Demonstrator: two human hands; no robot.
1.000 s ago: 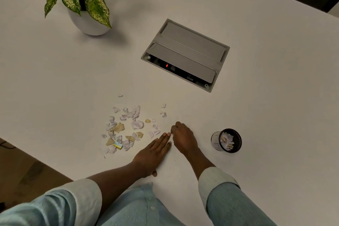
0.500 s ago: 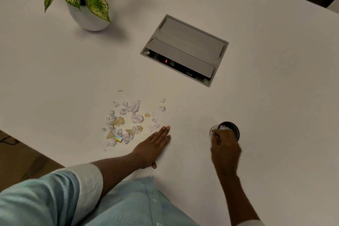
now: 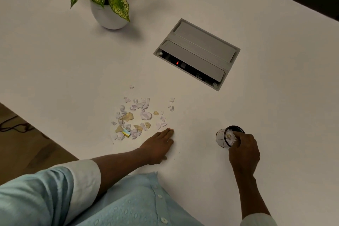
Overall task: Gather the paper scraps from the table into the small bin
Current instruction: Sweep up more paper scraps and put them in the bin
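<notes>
Paper scraps (image 3: 138, 118): small torn white, tan and lilac bits, with one yellow-and-blue piece, scattered just beyond my left fingertips; most of the job is still lying there, I judge.
My left hand (image 3: 158, 144): open and flat, palm down on the white table (image 3: 55, 64), fingers together and pointing up toward the nearest scraps. I take it to be resting there as a brace, and placed to sweep bits together.
My right hand (image 3: 244, 149): well out to the right of my left, fingers curled over the near rim of the small bin. It hides its own fingertips, so I cannot tell whether it is pinching scraps or has let them go.
Small bin (image 3: 222, 138): little black-rimmed round cup, standing upright, mouth facing up, crumpled white paper showing inside. It sits right of the pile so that my right hand has a short carry.
Pile's spread: long axis runs from near-left to far-right, away from my left hand.
Beyond the hands: grey rectangular cable hatch (image 3: 197, 54) set in the tabletop, then a white pot with a speckled green plant (image 3: 108, 7) far off to the left.
</notes>
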